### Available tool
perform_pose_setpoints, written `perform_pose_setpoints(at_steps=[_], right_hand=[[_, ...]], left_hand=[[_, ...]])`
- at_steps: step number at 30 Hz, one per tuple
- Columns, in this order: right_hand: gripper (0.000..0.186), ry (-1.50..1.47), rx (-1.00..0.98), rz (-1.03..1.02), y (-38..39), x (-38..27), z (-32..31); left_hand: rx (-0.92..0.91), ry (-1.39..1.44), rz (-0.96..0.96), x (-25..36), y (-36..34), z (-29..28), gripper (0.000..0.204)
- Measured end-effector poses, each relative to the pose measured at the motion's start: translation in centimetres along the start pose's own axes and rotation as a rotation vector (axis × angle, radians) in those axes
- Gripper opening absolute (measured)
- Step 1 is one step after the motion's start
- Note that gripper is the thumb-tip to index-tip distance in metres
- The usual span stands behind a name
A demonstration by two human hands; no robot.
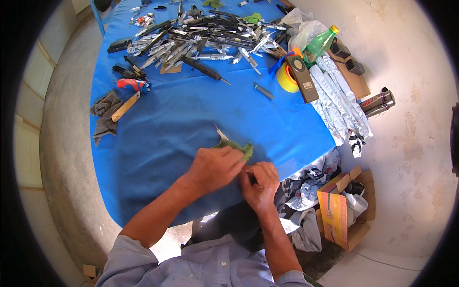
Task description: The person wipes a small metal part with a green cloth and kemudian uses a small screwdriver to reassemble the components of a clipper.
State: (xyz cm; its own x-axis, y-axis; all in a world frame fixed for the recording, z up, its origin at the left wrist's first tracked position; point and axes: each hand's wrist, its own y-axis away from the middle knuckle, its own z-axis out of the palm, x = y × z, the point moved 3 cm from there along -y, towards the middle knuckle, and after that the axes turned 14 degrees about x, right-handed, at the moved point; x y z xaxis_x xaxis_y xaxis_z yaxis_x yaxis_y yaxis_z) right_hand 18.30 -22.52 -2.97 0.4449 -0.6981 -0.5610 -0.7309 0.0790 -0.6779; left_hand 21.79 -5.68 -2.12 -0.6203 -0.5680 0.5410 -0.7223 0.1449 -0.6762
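Observation:
My left hand (215, 165) is closed around a green cloth (246, 149), above the near part of the blue-covered table. From the cloth's upper left side sticks a slim pale metal piece (221, 134) with a thin pointed tip. Most of this piece is hidden by the fingers and cloth. Close beside it, my right hand (261, 186) has its fingers curled in near the cloth's lower end. Whatever those fingers hold, if anything, does not show.
Slim black and silver tool-like pieces (205, 38) lie heaped across the far table. A red-and-blue handled tool (134, 85) rests on a grey rag (106, 112) at left. Far right stand a green bottle (320, 45), yellow tape (286, 80) and silver packets (334, 98); below is an open carton (346, 208).

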Motion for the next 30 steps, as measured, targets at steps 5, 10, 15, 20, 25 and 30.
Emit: perform_pose_setpoints(at_steps=[5,10,15,20,25,30], right_hand=[[0.018,-0.038,-0.017,-0.018,0.3,0.2,0.0],[0.02,-0.034,-0.056,-0.071,-0.1,-0.3,0.0],[0.023,-0.01,-0.089,-0.094,0.0,-0.5,-0.3],[0.023,-0.026,-0.093,-0.12,-0.2,-0.8,-0.2],[0.023,-0.033,-0.098,-0.113,-0.2,-0.8,-0.2],[0.023,-0.062,-0.1,-0.091,-0.4,-0.9,-0.2]], left_hand=[[0.099,-0.088,-0.121,-2.6,-0.3,-0.3,0.012],[0.155,-0.119,-0.142,-2.9,-0.8,-1.0,0.01],[0.212,-0.063,-0.169,-2.9,-1.4,-2.0,0.011],[-0.006,0.035,-0.037,-0.5,-0.2,-0.6,0.011],[-0.016,-0.064,-0.044,-1.9,-0.8,-1.2,0.01],[0.084,-0.079,-0.121,-3.6,-1.5,-2.1,0.01]])
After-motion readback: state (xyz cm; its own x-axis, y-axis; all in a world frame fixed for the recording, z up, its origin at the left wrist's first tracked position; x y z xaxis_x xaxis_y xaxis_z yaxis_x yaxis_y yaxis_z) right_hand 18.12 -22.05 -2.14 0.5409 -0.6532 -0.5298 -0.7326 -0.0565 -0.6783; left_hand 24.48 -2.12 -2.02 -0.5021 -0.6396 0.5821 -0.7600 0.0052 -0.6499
